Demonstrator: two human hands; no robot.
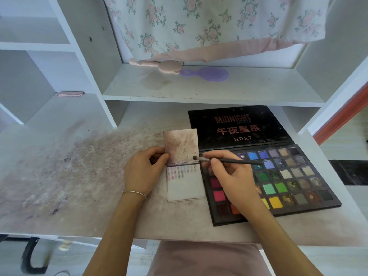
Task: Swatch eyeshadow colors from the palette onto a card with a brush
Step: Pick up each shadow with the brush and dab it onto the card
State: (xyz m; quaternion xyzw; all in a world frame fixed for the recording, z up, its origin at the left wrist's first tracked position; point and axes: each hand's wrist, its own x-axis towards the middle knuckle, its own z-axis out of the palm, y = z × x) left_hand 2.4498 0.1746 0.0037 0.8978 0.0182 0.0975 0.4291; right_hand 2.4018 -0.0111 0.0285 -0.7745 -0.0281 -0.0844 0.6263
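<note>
Centre of frame: left hand is pinching the card flap; right hand is gripping the brush w/ tip at the fold, beside the palette. Risk: wrist (hovering over pans) smearing colours, or flap slipping.

A white desk is seen, its top stained with pinkish-purple powder on the left. A white shelf is fixed above its far side, and 2 items are laid on it: a pink bear-shaped brush to the left and a purple brush just to its right, touching it. A floral cloth with a pink hem is hung above the shelf. A pink clip is placed in the left cubby. A pink cushion is seen below the desk's near edge.
</note>
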